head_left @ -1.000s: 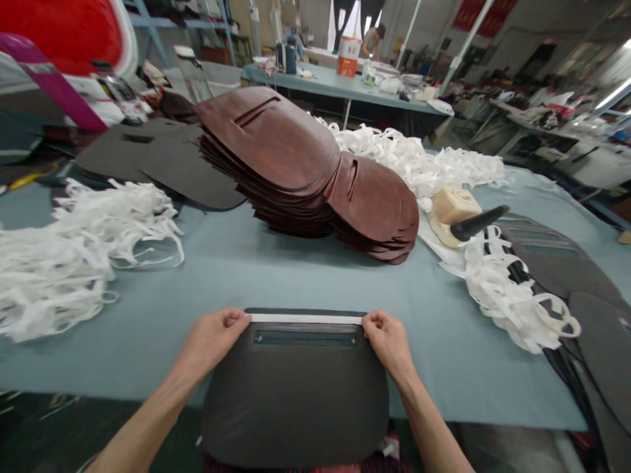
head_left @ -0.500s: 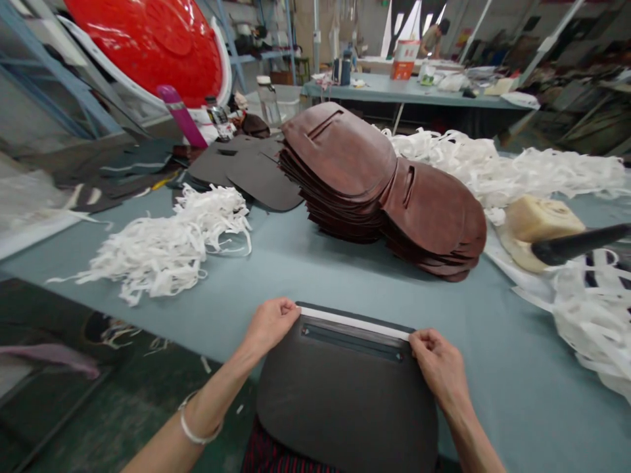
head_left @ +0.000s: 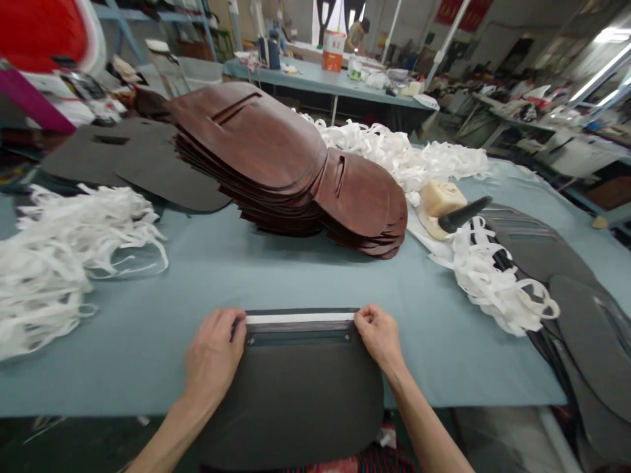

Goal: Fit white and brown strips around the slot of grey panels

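Observation:
A dark grey leather panel (head_left: 296, 401) with rounded lower corners lies at the table's front edge, its lower part hanging over my lap. Along its top edge runs a white strip (head_left: 300, 318), and below that is a slot with a zipper (head_left: 299, 339) set in it. My left hand (head_left: 217, 355) pinches the panel's upper left corner at the strip's end. At the upper right corner, my right hand (head_left: 378, 335) has thumb and fingers closed on the other end of the strip and the panel edge.
Beyond the panel rise two stacks of brown leather panels (head_left: 266, 144). White strips (head_left: 54, 243) lie heaped at left, with more strips (head_left: 394, 154) behind. A foam block (head_left: 441, 197), a black horn-shaped object (head_left: 466, 213) and grey panels (head_left: 591, 341) are at right.
My view has swung to the right, bringing the grey panels at right into sight. The held panel now sits straighter, its top edge nearly level. Both hands stay at its upper corners.

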Demonstrator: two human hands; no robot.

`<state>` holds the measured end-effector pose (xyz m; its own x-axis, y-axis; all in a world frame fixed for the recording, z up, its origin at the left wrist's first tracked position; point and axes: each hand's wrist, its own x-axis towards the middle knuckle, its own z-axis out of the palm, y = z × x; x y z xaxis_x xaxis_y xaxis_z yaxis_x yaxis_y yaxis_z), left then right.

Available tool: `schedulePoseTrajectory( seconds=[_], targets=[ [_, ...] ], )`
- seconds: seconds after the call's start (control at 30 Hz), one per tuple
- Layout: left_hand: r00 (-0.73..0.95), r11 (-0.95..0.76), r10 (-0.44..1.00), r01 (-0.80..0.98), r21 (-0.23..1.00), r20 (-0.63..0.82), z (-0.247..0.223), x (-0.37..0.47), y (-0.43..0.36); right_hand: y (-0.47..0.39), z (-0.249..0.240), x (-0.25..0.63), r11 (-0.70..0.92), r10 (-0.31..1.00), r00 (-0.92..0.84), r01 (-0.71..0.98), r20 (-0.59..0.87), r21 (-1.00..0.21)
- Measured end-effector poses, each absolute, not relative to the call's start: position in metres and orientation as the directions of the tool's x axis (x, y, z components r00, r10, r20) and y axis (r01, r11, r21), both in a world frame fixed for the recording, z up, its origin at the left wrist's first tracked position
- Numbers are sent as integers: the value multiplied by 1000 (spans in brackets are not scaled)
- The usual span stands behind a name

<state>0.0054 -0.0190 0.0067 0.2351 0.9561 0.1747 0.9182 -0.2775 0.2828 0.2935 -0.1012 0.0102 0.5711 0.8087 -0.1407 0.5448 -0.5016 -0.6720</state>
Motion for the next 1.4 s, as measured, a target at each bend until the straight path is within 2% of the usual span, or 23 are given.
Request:
schedulePoseTrajectory(
  seconds=[0.07, 0.17, 0.3, 0.4, 0.5, 0.6, 0.73, 0.9, 0.97, 1.03, 1.17, 1.23, 1.4],
  targets=[
    [338, -370, 913, 922, 117, 228, 8, 9, -28, -101, 11, 293, -514, 803, 578, 552, -142, -657],
    [428, -424, 885, 904, -63, 184, 11, 10, -43, -101, 11, 294, -519, 805, 575, 570, -142, -637],
    [512, -495, 856, 852, -169, 76, 14, 7, -57, -100, 13, 295, -545, 810, 564, 624, -160, -560],
    [534, -520, 844, 837, -173, 46, 12, 4, -56, -102, 16, 286, -512, 845, 528, 758, -81, -405],
    [552, -541, 833, 825, -161, 33, 10, 3, -46, -105, 17, 266, -264, 952, 291, 937, 93, -228],
    [569, -559, 822, 816, -147, 32, 10, 3, -38, -106, 15, 245, 5, 986, 15, 993, 167, -118],
    [573, -572, 815, 820, -36, 88, 6, 1, -29, -105, 12, 237, -18, 989, 34, 994, 142, -111],
    [431, -484, 873, 822, 299, 229, -3, -5, -5, -93, 18, 242, -52, 990, 74, 982, 116, -183],
    [358, -400, 916, 822, 405, 179, -3, -8, 8, -81, 20, 239, -27, 989, 57, 976, 135, -217],
    [334, -323, 940, 804, 500, 69, 1, -12, 20, -67, 20, 230, 61, 983, -7, 954, 181, -294],
    [414, -222, 897, 727, 649, -156, 16, -12, 37, -41, 12, 202, 298, 943, -188, 843, 275, -447],
    [468, -234, 864, 701, 674, -186, 23, -10, 42, -32, 8, 190, 339, 934, -226, 806, 276, -486],
    [550, -321, 823, 656, 683, -141, 31, -9, 48, -24, 2, 180, 285, 955, -193, 810, 226, -512]
  ],
)
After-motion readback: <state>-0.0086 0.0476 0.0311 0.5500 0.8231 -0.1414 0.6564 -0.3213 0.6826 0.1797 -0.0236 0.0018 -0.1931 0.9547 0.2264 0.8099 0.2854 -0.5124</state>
